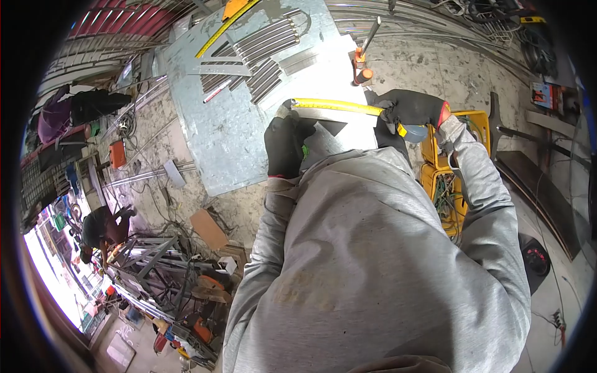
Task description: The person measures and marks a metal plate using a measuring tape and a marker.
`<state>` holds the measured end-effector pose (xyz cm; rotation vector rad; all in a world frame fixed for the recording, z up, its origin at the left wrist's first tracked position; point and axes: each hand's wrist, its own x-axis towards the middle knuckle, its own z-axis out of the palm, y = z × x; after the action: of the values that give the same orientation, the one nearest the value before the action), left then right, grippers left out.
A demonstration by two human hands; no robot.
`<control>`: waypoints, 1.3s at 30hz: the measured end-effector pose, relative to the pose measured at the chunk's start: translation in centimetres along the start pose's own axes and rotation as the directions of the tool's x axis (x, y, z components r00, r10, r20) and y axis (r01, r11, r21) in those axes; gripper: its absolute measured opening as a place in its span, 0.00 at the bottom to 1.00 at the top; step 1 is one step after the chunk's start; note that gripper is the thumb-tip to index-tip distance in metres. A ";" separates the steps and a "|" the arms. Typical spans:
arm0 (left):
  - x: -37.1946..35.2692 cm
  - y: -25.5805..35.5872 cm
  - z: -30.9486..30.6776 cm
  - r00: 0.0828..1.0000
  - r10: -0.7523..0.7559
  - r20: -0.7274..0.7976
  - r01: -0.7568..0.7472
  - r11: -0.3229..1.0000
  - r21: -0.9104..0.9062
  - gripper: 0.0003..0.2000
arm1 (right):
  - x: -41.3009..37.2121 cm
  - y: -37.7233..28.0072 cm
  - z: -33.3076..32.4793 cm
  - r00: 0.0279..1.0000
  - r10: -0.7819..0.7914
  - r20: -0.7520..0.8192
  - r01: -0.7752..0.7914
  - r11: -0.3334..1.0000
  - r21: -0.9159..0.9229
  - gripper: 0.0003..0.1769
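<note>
A yellow tape measure blade (336,105) is stretched sideways in front of my body, along a pale flat metal strip (336,117). My left hand (283,144), in a black glove, is closed at the blade's left end. My right hand (415,107), also gloved in black with a red cuff, grips the blade's other end, with a yellow and grey case (413,132) just below its fingers. Under the strip, between my hands, shows a grey metal piece (326,140).
On the metal-topped table (193,137) lie short metal tubes (267,40), a red-and-white marker (217,91) and another yellow tape (227,28). An orange-handled clamp (362,69) stands at its edge. Yellow crates (429,163) are at right. Another person (102,227) bends over metal frames at left.
</note>
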<state>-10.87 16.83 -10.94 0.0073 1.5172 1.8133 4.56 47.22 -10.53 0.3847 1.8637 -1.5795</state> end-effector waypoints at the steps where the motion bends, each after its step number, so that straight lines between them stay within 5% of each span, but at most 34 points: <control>1: 0.1 -0.2 -0.3 1.000 0.024 0.011 -0.024 0.998 0.059 0.18 | -0.2 -0.2 0.1 1.000 -0.008 0.012 0.007 0.999 0.036 0.23; 2: 0.3 -0.5 -1.0 1.000 0.019 0.022 -0.020 0.998 0.053 0.18 | -0.3 -0.4 0.2 1.000 0.002 0.003 -0.002 0.999 0.036 0.23; 3: 0.6 -1.0 -2.1 0.968 0.207 0.139 -0.248 0.844 0.475 0.15 | -0.8 -1.4 0.6 1.000 0.006 -0.026 -0.005 1.000 0.029 0.21; 4: 0.8 -0.9 -2.2 0.889 0.320 0.326 -0.449 0.479 0.754 0.15 | -1.2 -2.1 0.7 0.998 0.014 -0.060 -0.013 1.000 0.021 0.19; 5: 0.9 -1.1 -1.9 0.823 0.447 0.350 -0.521 0.350 0.778 0.14 | -0.9 -1.4 0.5 0.999 0.008 -0.038 -0.008 1.000 -0.003 0.17; 6: 0.1 0.6 -0.6 0.889 0.359 0.283 -0.445 0.540 0.715 0.10 | -1.1 -2.5 0.4 0.999 0.037 -0.035 -0.040 0.995 -0.095 0.13; 8: -0.3 0.9 -0.3 0.890 0.352 0.290 -0.438 0.482 0.759 0.09 | -0.5 -0.6 0.5 0.999 -0.045 -0.016 0.047 0.984 0.170 0.12; 9: -0.3 0.7 -0.2 0.888 0.348 0.300 -0.444 0.487 0.752 0.09 | -0.8 -1.3 0.4 0.999 -0.035 0.007 0.034 0.993 0.111 0.13; 11: -0.2 0.3 -0.2 0.940 0.290 0.179 -0.338 0.714 0.613 0.09 | -0.6 -0.8 0.2 0.999 -0.049 -0.017 0.049 0.998 0.032 0.13; 15: 0.3 -0.7 -1.3 0.894 0.351 0.280 -0.438 0.542 0.717 0.09 | -0.4 -0.9 0.1 0.998 -0.057 0.032 0.057 0.998 0.022 0.13; 18: 0.6 -1.1 -1.5 0.916 0.314 0.251 -0.400 0.661 0.634 0.10 | -0.8 -1.6 0.2 0.999 -0.033 0.033 0.030 0.997 0.071 0.13; 20: 0.9 -1.5 -1.6 0.980 0.155 0.127 -0.188 0.932 0.311 0.12 | -0.9 -1.5 0.3 1.000 -0.008 -0.010 0.009 0.999 0.047 0.13; 24: 0.7 -1.1 -1.4 0.949 0.240 0.203 -0.311 0.807 0.502 0.15 | -0.2 -0.5 0.2 0.997 -0.070 0.018 0.069 0.994 0.082 0.14; 26: 1.0 -1.6 -1.9 0.979 0.121 0.164 -0.160 0.955 0.251 0.17 | 0.1 -0.1 0.2 0.998 -0.058 0.023 0.055 0.993 0.104 0.14; 32: 0.8 -1.6 -1.1 0.996 0.063 0.063 -0.070 0.991 0.116 0.19 | 0.9 1.3 0.5 1.000 0.020 0.006 -0.020 0.983 0.180 0.09; 39: 0.5 -1.2 -0.6 0.999 0.044 0.025 -0.045 0.997 0.056 0.18 | 0.3 -0.1 0.5 0.996 0.065 -0.060 -0.067 0.997 -0.042 0.05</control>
<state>-10.85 16.63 -12.33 0.0901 1.5624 1.7981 4.46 46.69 -10.66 0.4727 1.9069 -1.4954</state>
